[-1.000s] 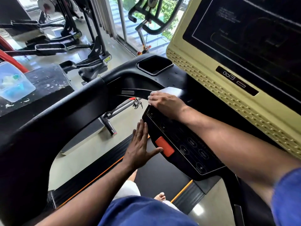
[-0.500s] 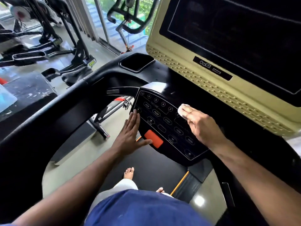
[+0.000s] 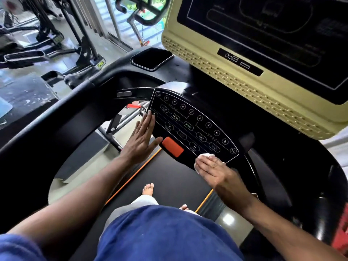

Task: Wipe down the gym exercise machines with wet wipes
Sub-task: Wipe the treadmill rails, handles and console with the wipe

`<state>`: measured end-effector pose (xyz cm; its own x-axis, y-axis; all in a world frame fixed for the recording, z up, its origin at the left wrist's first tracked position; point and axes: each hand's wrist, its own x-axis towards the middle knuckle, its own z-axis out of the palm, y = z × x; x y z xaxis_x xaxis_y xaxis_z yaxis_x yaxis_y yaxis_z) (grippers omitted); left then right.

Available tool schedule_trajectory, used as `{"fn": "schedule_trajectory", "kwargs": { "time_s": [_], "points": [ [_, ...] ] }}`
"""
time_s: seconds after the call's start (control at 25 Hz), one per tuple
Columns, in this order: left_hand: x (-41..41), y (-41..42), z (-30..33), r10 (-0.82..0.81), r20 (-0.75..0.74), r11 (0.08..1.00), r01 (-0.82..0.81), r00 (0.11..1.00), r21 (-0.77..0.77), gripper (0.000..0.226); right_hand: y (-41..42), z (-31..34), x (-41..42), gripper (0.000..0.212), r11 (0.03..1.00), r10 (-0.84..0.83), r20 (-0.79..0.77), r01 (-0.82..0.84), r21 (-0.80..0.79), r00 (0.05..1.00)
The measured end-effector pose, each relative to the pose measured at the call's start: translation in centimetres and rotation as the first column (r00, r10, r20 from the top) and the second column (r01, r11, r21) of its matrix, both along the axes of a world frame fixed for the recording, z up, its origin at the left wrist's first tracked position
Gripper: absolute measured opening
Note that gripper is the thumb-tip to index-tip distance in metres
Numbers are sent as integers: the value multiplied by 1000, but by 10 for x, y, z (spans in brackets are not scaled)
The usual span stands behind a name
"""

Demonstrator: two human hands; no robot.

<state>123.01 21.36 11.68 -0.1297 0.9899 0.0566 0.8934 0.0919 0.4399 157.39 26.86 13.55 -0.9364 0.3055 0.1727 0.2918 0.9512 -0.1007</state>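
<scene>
I stand on a treadmill, facing its black button panel point(image 3: 195, 119) with an orange stop button point(image 3: 172, 147). My right hand point(image 3: 213, 169) lies flat on a white wet wipe point(image 3: 206, 156) and presses it on the panel's near right edge, by the speed buttons. Most of the wipe is hidden under the fingers. My left hand point(image 3: 142, 138) rests with straight fingers against the panel's left edge and holds nothing. Above the panel stands the cream-framed dark screen point(image 3: 263, 44).
The black handrail point(image 3: 56, 117) curves round on the left. A cup holder point(image 3: 151, 58) sits in the console. The black belt point(image 3: 169, 178) carries my bare feet. Other exercise machines point(image 3: 47, 44) stand on the floor at the far left, near a glass door.
My right hand has swept the wipe from the panel's far left top corner across the buttons down to its near right edge. The left hand has stayed against the panel's left edge.
</scene>
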Motion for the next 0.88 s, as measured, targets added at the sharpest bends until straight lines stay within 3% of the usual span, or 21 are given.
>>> {"fn": "schedule_trajectory", "kwargs": {
  "time_s": [0.16,0.4,0.52,0.6,0.76,0.88],
  "points": [
    [-14,21,12,9,10,1000,-9,1000,30,79,6,0,-59,45,995,-4,-27,1,-99,1000],
    [-30,21,-1,-5,90,1000,5,996,10,71,8,15,-19,48,996,40,-89,-47,-78,995],
    [-42,0,-17,28,94,999,-26,995,-18,67,34,34,-38,39,997,23,-195,-38,-74,981],
    [-51,-7,-23,44,77,999,-44,996,-9,65,50,43,-88,31,992,10,-244,-40,-120,970],
    [-85,12,-15,80,-55,996,-81,995,-21,68,50,13,-177,34,977,149,-114,-164,-135,982],
    [-117,35,-3,146,-146,985,-158,978,-71,74,59,9,-212,31,977,152,-100,-164,-133,983]
  ]
}}
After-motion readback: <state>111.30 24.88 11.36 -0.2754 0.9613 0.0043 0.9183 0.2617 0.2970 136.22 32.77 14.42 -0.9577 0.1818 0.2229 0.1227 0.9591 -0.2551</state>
